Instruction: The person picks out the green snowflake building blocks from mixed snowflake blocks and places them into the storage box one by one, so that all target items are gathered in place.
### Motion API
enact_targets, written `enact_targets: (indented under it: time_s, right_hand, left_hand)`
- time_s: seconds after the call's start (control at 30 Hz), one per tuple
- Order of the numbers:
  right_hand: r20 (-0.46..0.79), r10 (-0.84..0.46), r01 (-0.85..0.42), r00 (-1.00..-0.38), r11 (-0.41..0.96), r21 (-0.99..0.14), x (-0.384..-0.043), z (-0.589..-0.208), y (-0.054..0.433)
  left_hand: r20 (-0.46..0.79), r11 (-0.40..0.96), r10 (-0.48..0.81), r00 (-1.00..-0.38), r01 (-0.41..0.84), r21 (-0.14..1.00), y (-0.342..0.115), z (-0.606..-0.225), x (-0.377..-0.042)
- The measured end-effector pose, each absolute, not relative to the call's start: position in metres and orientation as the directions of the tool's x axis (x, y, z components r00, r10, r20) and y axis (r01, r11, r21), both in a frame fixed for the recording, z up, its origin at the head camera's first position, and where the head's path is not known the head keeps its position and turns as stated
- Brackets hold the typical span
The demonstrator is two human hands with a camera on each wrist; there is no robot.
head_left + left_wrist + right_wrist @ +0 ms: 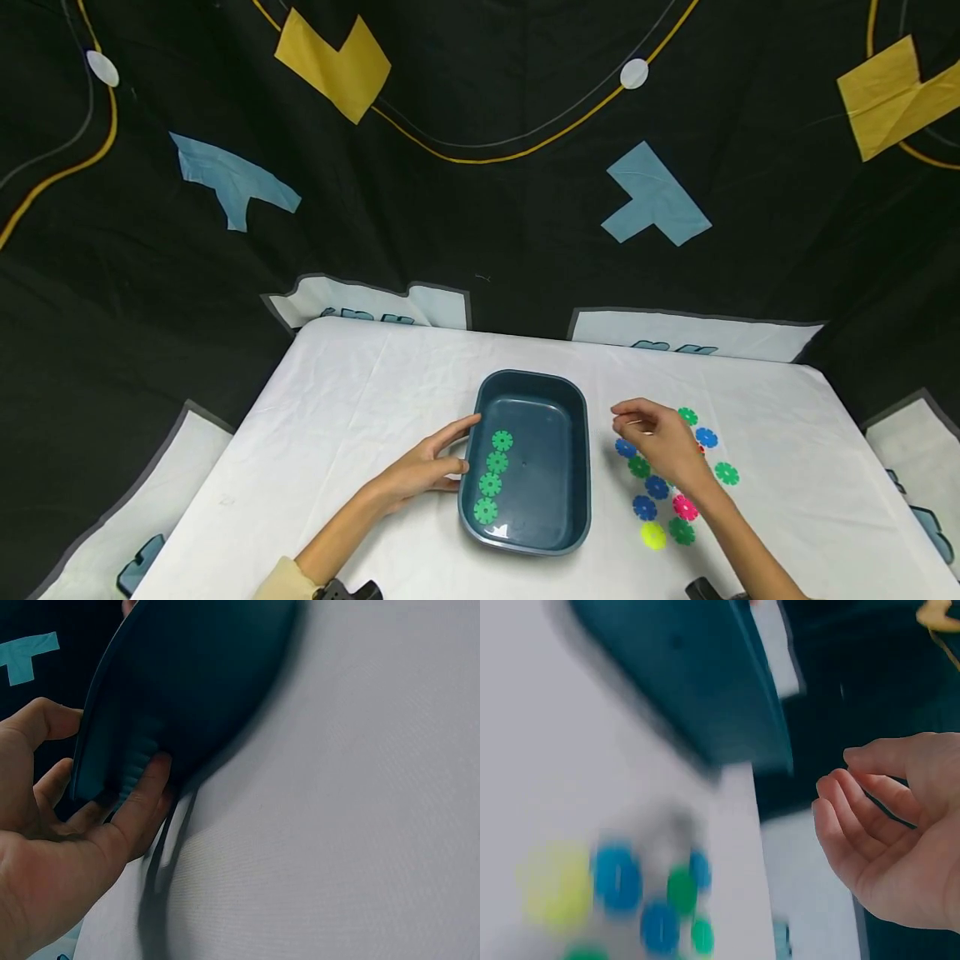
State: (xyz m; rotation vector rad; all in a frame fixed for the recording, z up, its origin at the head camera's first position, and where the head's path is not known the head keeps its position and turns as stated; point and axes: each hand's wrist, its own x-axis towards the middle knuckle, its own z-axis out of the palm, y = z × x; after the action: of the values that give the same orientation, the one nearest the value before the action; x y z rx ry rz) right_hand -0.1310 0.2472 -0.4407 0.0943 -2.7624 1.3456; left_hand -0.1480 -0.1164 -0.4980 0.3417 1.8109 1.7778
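Observation:
A dark teal plastic tub (532, 500) stands on the white cloth. Several green notched discs (490, 484) lie in a row along its left side. My left hand (423, 465) holds the tub at its left rim; in the left wrist view, fingers (142, 799) press the ridged outer wall while another touches the rim. To the tub's right, my right hand (663, 442) hovers above scattered discs, fingers loosely curled. No held object shows between thumb and fingers in the right wrist view. Blue (645, 507), green (682, 531), pink (685, 507) and yellow discs (653, 535) lie beneath it.
A white cloth (322, 433) covers the table. Behind it hangs a black backdrop (465, 225) with yellow and blue shapes. The right forearm hides some of the loose discs. A lone green disc (727, 473) lies right of the forearm.

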Motion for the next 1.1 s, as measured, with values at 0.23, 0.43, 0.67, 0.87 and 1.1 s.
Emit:
enact_targets:
  time_s: [0.23,0.43,0.67,0.87,1.1]
  right_hand:
    - [0.132,0.096,-0.026,-0.987,0.702,-0.712,-0.131,-0.486,0.331]
    - [0.074,0.148,0.064,-0.986,0.755,-0.653,-0.131,-0.491,0.358]
    - [-0.02,0.152,0.133,-0.988,0.782,-0.609,-0.135,-0.483,0.358]
    - [-0.077,0.177,0.188,-0.981,0.79,-0.583,-0.145,-0.49,0.36]
    - [-0.09,0.187,0.203,-0.978,0.775,-0.598,-0.154,-0.499,0.363]
  left_hand:
    - [-0.217,0.077,0.556,-0.802,-0.21,0.975,-0.117,-0.498,-0.148]
    - [-0.217,0.084,0.56,-0.8,-0.206,0.975,-0.117,-0.499,-0.149]
    - [-0.214,0.082,0.563,-0.798,-0.204,0.975,-0.116,-0.498,-0.148]
    - [-0.214,0.079,0.567,-0.795,-0.206,0.975,-0.116,-0.496,-0.148]
    - [-0.214,0.075,0.568,-0.795,-0.208,0.975,-0.117,-0.495,-0.148]
